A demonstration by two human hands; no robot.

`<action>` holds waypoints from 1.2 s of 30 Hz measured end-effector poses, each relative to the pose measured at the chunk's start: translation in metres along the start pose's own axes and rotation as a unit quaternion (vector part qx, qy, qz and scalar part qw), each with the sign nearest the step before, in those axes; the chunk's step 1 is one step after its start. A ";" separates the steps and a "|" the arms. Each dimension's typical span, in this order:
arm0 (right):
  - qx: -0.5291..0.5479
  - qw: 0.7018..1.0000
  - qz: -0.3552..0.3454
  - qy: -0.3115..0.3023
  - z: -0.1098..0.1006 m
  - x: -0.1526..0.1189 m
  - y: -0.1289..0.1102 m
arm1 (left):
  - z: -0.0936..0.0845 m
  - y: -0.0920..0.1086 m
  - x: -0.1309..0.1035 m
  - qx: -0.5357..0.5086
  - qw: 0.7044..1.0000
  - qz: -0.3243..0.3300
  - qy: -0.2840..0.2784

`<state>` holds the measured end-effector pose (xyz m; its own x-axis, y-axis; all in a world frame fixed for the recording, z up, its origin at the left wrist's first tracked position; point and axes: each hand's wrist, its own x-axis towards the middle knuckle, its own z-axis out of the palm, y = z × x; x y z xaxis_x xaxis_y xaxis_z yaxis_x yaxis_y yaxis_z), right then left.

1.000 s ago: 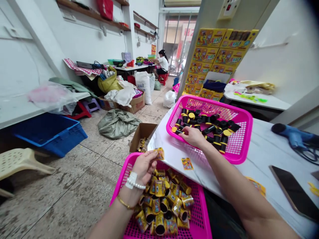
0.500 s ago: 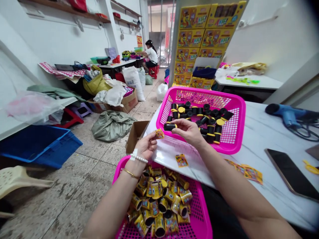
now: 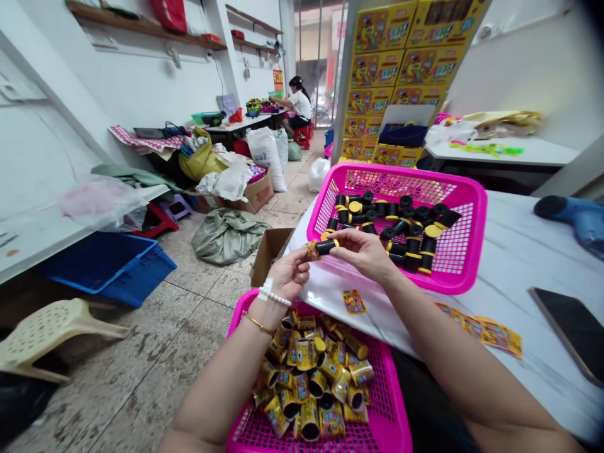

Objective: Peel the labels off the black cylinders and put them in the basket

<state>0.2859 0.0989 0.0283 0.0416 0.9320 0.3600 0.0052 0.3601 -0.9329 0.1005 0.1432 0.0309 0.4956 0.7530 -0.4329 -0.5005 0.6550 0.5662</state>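
Note:
Between the fingers of my right hand [image 3: 365,251] is a small black cylinder [image 3: 325,247] with a yellow rim. Its far end meets a printed yellow-orange sleeve [image 3: 312,251], pinched by my left hand [image 3: 290,272]; whether the cylinder's end is inside the sleeve I cannot tell. Just beyond my hands, a pink basket [image 3: 467,264] on the table holds several more black cylinders with yellow caps. Below, a second pink basket [image 3: 394,402] is heaped with cylinders [image 3: 309,418] in printed yellow wrappers. One flat printed sleeve [image 3: 353,302] lies on the table's edge.
More flat sleeves [image 3: 491,333], a phone [image 3: 569,327] and a blue heat gun [image 3: 578,220] lie on the marble-pattern table. An open cardboard box [image 3: 268,255] stands at its left edge. A blue crate [image 3: 113,270] is on the floor; a person [image 3: 298,104] sits at the far table.
My hands have come together, and the black cylinder now meets the sleeve that was held apart from it. The whole view has shifted, with things appearing farther right.

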 end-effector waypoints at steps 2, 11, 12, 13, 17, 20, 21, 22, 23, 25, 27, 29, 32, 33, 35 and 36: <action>-0.038 0.999 -0.016 0.007 0.000 0.000 0.002 | 0.000 0.001 0.000 -0.003 1.000 0.007 -0.002; -0.312 0.931 -0.187 0.015 0.001 -0.002 -0.009 | 0.003 -0.007 -0.001 0.026 0.999 0.043 -0.006; -0.305 0.935 -0.182 0.012 0.002 -0.002 -0.007 | 0.003 -0.008 -0.001 0.032 0.998 0.052 -0.003; -0.285 0.944 -0.169 0.012 0.002 -0.002 -0.005 | 0.003 -0.009 0.000 0.037 0.997 0.061 0.000; -0.113 0.992 -0.059 0.000 0.005 -0.003 0.006 | 0.002 -0.011 0.000 0.050 0.995 0.085 0.015; 0.001 0.998 0.022 -0.061 0.007 -0.004 0.007 | -0.002 -0.011 -0.004 0.059 0.994 0.089 0.022; 0.024 0.996 0.037 -0.078 0.008 -0.005 0.005 | -0.004 -0.012 -0.006 0.060 0.994 0.090 0.023; 0.037 0.995 0.044 -0.086 0.008 -0.005 0.004 | -0.007 -0.012 -0.009 0.061 0.993 0.096 0.025; 0.044 0.994 0.047 -0.086 0.008 -0.005 0.003 | -0.010 -0.012 -0.011 0.066 0.991 0.109 0.027; 0.043 0.996 0.042 -0.068 0.008 -0.006 0.001 | -0.017 -0.012 -0.016 0.094 0.984 0.149 0.024; 0.033 0.998 0.030 -0.054 0.009 -0.007 0.003 | -0.023 -0.010 -0.019 0.143 0.976 0.167 -0.009; 0.013 0.999 0.008 -0.051 0.010 -0.009 0.006 | -0.028 -0.007 -0.021 0.186 0.971 0.136 -0.066; -0.053 0.995 -0.056 -0.059 0.014 -0.011 0.011 | -0.030 -0.005 -0.020 0.209 0.967 0.110 -0.096; -0.083 0.991 -0.080 -0.066 0.015 -0.011 0.012 | -0.030 -0.005 -0.019 0.213 0.965 0.118 -0.092; -0.140 0.979 -0.124 -0.080 0.016 -0.011 0.011 | -0.025 -0.008 -0.015 0.218 0.962 0.134 -0.091; -0.162 0.973 -0.142 -0.082 0.016 -0.011 0.011 | -0.021 -0.010 -0.013 0.217 0.962 0.138 -0.096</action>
<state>0.2694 0.0934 0.0146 -0.1667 0.8009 0.5751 0.3094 0.5963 -0.7408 0.0838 0.1280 0.0160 0.5295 0.8410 -0.1108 -0.3083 0.3125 0.8985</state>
